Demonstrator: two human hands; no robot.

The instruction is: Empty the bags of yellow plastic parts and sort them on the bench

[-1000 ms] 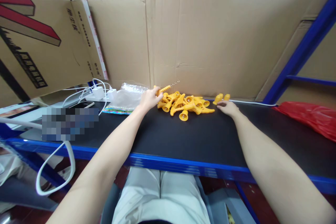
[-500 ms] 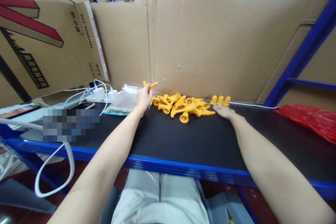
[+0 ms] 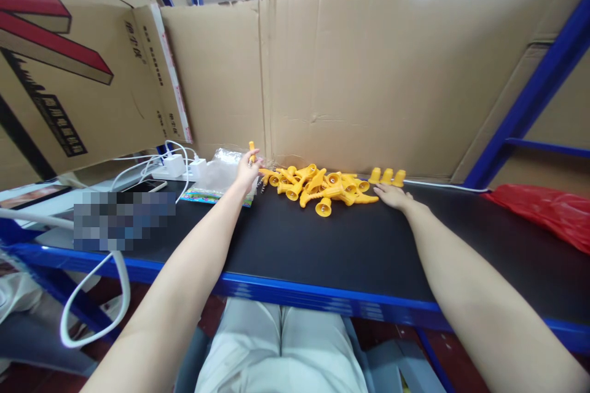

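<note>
A heap of yellow plastic trumpet-shaped parts (image 3: 322,187) lies at the back of the black bench top (image 3: 332,239). My left hand (image 3: 246,171) is at the heap's left end, closed on one yellow ribbed piece (image 3: 251,148) that points upward. My right hand (image 3: 391,195) rests flat on the bench at the heap's right end, fingers apart, holding nothing. Just behind it three small yellow caps (image 3: 387,176) stand in a row against the cardboard wall (image 3: 359,73).
A clear plastic bag (image 3: 221,172) lies left of the heap. Further left are white chargers and cables (image 3: 177,164) and a phone (image 3: 142,185). A red bag (image 3: 544,212) sits at the right. Blue shelf posts (image 3: 530,92) frame the bench.
My left hand has carried the yellow ribbed piece leftward, out of the heap toward the plastic bag, turning it upright. A third cap now stands beside the other two, and my right hand has drawn back slightly.
</note>
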